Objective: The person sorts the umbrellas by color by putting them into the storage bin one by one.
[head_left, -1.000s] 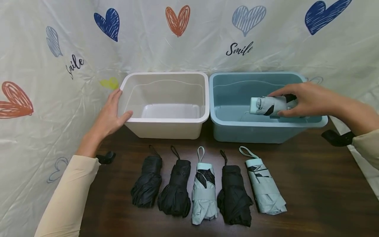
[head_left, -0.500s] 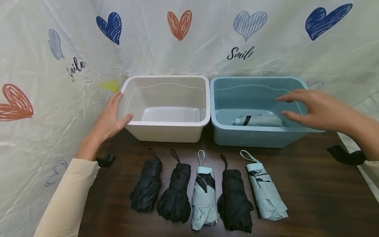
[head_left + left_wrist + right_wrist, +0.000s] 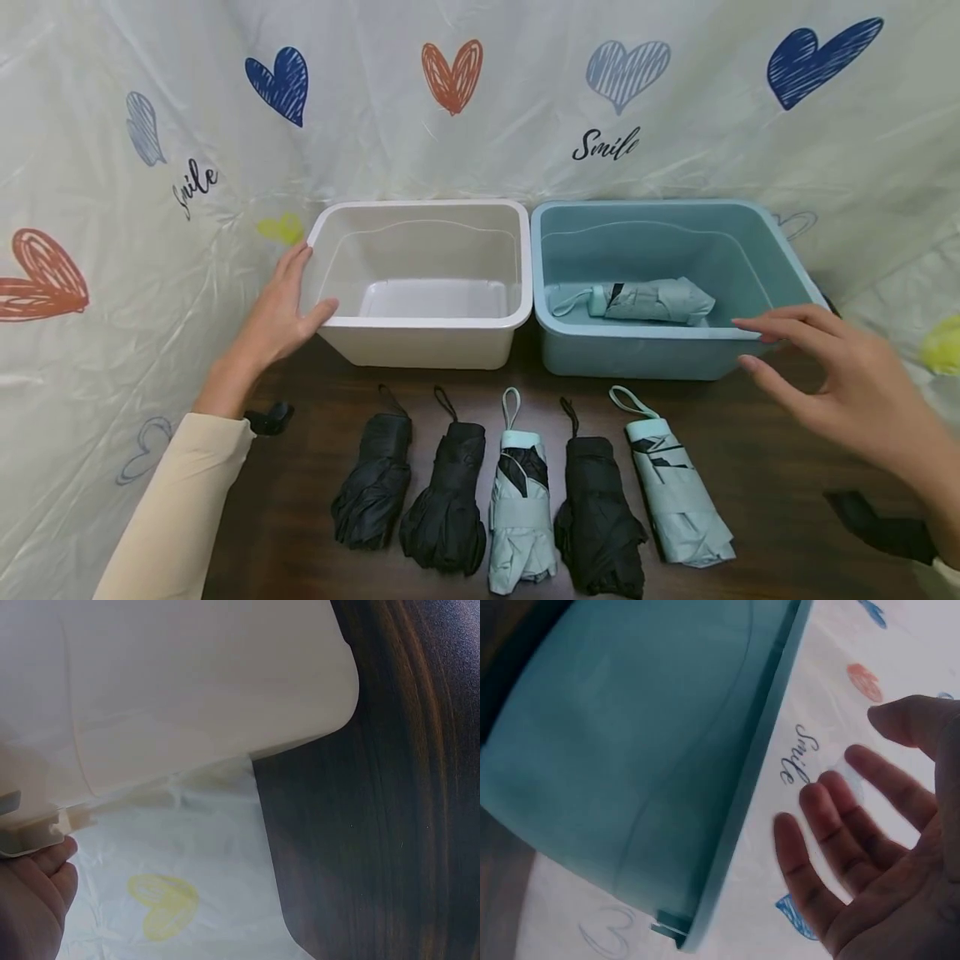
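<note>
A: What is different now, please?
B: The right hand (image 3: 855,383) no longer holds the pale umbrella (image 3: 652,302). This umbrella now lies on its side inside the blue bin (image 3: 630,357), with its loop toward the left.
A: And how is the grip of this hand?
B: It is loose and has nothing in it. The fingers are spread, and the thumb stands apart from them. The hand is near the front right corner of the bin; in the right wrist view a gap shows between fingertips and rim.
A: Does the left hand (image 3: 273,321) also change?
B: No, it stays at the left side of the white bin (image 3: 427,346). Its fingers touch the rim, rather straight, so I think this grip only steadies the bin.
A: What does this mean for the work?
B: In my judgement, this one umbrella is properly put down, and the right hand is free. On the desk (image 3: 780,500), in front of the bins, there are three black umbrellas (image 3: 372,483) and two other pale ones (image 3: 682,492), all folded and outside the bins.
</note>
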A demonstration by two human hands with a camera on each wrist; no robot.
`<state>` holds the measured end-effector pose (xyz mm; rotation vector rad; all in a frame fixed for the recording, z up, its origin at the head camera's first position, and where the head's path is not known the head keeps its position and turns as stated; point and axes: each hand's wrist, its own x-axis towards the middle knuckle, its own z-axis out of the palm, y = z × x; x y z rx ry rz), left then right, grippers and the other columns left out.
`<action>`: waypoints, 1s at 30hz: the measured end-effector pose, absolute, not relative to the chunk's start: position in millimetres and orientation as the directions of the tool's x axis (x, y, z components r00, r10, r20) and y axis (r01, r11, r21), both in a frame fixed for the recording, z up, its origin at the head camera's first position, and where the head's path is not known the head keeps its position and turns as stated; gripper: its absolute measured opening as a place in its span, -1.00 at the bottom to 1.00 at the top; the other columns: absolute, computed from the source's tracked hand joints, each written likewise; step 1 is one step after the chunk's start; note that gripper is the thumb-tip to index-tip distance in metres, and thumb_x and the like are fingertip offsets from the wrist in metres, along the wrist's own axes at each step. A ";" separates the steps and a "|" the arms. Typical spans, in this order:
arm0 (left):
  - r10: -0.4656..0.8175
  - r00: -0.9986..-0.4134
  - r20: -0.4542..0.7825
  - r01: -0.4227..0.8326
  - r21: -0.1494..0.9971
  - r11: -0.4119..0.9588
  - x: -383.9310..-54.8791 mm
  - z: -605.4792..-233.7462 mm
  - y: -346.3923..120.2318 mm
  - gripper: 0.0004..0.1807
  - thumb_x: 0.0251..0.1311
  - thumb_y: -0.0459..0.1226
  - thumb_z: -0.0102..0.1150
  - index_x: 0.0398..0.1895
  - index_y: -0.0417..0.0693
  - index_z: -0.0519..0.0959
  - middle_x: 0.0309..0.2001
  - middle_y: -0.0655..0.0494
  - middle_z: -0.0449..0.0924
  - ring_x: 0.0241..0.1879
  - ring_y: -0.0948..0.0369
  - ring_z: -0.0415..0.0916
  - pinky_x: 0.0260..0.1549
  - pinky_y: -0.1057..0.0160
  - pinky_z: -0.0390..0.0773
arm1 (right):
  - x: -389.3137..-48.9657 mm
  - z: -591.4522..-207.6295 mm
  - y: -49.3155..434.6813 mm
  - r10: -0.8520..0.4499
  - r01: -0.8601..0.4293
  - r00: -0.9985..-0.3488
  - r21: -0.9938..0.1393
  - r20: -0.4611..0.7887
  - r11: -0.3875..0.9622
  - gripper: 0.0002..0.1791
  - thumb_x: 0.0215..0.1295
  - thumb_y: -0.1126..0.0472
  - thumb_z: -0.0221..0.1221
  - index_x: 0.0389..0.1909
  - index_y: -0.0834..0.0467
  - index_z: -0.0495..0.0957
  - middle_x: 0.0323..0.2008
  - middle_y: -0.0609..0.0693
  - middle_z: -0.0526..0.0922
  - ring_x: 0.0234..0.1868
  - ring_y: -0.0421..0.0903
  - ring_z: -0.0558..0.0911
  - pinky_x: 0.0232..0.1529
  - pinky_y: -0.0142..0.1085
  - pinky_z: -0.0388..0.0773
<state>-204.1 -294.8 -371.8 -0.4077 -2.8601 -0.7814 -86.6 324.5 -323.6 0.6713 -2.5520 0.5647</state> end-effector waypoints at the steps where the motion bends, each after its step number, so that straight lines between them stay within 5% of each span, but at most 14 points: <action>1: 0.221 -0.951 0.214 0.299 0.475 0.828 -204.3 -371.4 -294.3 0.02 0.33 -0.04 0.19 0.68 -0.34 -0.04 0.69 -0.32 -0.06 0.62 -0.35 0.03 0.52 -0.45 0.13 | -82.8 -325.5 323.7 -0.344 -0.528 -0.793 -0.286 0.503 0.800 -0.47 0.00 0.43 0.53 0.08 0.18 0.75 -0.09 -0.10 0.66 -0.14 -0.78 0.36 -0.21 -0.75 0.43; 4: 0.219 -0.950 0.221 0.301 0.474 0.828 -205.2 -371.2 -293.8 0.02 0.32 -0.06 0.20 0.68 -0.34 -0.03 0.69 -0.33 -0.05 0.61 -0.36 0.05 0.51 -0.46 0.14 | -74.0 -330.8 321.1 -0.313 -0.509 -0.809 -0.327 0.497 0.796 -0.33 -0.14 0.54 0.53 0.12 0.16 0.74 -0.06 -0.22 0.61 -0.15 -0.78 0.41 -0.14 -0.79 0.43; 12: 0.215 -0.952 0.220 0.296 0.473 0.830 -203.5 -371.2 -292.3 0.02 0.31 -0.05 0.20 0.67 -0.35 -0.01 0.69 -0.32 -0.05 0.62 -0.34 0.04 0.52 -0.45 0.14 | -62.0 -349.5 316.1 -0.238 -0.443 -0.850 -0.391 0.471 0.807 -0.31 -0.09 0.49 0.55 0.16 0.07 0.73 0.00 -0.57 0.50 -0.15 -0.72 0.45 -0.10 -0.79 0.39; 24: 0.231 -0.950 0.211 0.306 0.481 0.821 -205.8 -375.0 -291.6 0.00 0.36 -0.08 0.19 0.67 -0.37 -0.03 0.69 -0.35 -0.07 0.63 -0.34 0.02 0.54 -0.42 0.12 | -40.2 -395.7 307.7 -0.205 -0.361 -0.918 -0.498 0.340 0.789 -0.41 0.10 0.37 0.54 0.19 0.03 0.68 -0.09 -0.20 0.66 -0.19 -0.61 0.61 -0.15 -0.77 0.49; 30: 0.214 -0.951 0.224 0.298 0.479 0.826 -202.5 -371.5 -292.6 0.00 0.34 -0.07 0.21 0.67 -0.37 -0.02 0.69 -0.33 -0.07 0.64 -0.34 0.00 0.55 -0.42 0.10 | -37.9 -417.0 305.5 -0.187 -0.225 -0.974 -0.496 0.125 0.839 -0.49 0.36 0.07 0.42 0.27 0.10 0.61 -0.01 0.06 0.71 -0.21 -0.21 0.75 -0.32 -0.41 0.64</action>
